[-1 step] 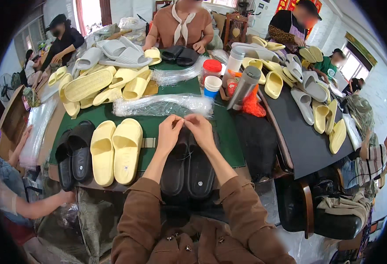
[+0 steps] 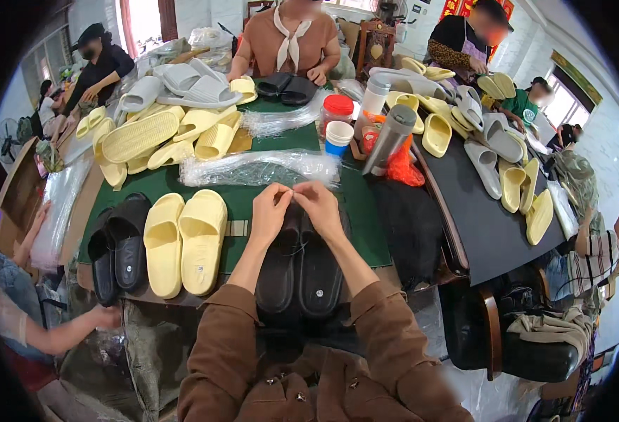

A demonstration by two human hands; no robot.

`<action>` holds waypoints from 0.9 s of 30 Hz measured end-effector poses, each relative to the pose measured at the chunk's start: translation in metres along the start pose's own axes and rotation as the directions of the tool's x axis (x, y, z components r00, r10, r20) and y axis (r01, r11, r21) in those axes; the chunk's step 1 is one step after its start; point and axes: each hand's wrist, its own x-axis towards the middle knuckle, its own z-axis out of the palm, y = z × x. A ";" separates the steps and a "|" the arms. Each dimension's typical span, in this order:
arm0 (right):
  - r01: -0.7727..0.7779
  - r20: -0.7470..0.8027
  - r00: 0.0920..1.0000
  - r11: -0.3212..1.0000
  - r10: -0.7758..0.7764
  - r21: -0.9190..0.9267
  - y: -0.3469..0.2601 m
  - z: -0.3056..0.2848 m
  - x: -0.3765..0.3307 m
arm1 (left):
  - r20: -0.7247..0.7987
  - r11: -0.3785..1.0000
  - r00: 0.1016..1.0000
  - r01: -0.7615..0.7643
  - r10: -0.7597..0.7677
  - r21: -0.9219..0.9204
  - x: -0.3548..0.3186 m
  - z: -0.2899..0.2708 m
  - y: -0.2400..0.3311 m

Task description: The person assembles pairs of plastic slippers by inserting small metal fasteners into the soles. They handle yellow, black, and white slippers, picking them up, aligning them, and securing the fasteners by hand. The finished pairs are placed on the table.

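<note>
Little has shifted since the earlier frame: both hands remain over the pair of black slides (image 2: 301,271), which lies where it lay, at the near edge of the green table (image 2: 253,200), directly in front of the person in brown sleeves. The left hand (image 2: 270,213) and right hand (image 2: 321,208) meet above the toe ends, fingertips pinched together on something too small to make out — possibly a thin thread or tie, for a fine pale strand shows over the black straps. The slides sit side by side, soles down, matte black with wide bands, each heel bearing a small round white sticker. Just left of them lies a pair of pale yellow slides (image 2: 181,241), one with a small mark at the heel, and beyond these another black pair (image 2: 116,246) at the table's corner. Behind the hands stretches a long, crinkled bundle of clear plastic bags (image 2: 260,169); a second such bundle (image 2: 281,119) lies farther back. To the right stand a red-lidded jar (image 2: 336,112), a white and blue cup (image 2: 337,137) and a grey steel flask (image 2: 388,139), beside crumpled orange wrapping (image 2: 402,169) — with heaps of yellow and grey slides around other seated workers.
</note>
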 end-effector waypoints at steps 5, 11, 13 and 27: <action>-0.065 0.052 0.997 0.994 0.061 0.093 -0.001 -0.005 0.002 | 0.011 1.000 1.000 0.004 -0.004 0.006 0.002 0.004 0.000; 0.012 0.046 0.999 1.000 -0.012 0.000 0.003 -0.003 0.004 | 0.024 0.998 1.000 -0.017 0.018 -0.066 0.002 0.004 -0.002; -0.050 0.077 0.996 0.998 0.047 0.038 0.005 -0.005 0.004 | 0.033 0.998 0.999 -0.003 0.005 -0.060 0.001 0.005 -0.004; -0.184 0.039 0.977 0.733 0.210 0.655 -0.021 -0.022 0.006 | 0.121 0.995 0.991 -0.067 0.058 0.069 0.001 0.008 -0.006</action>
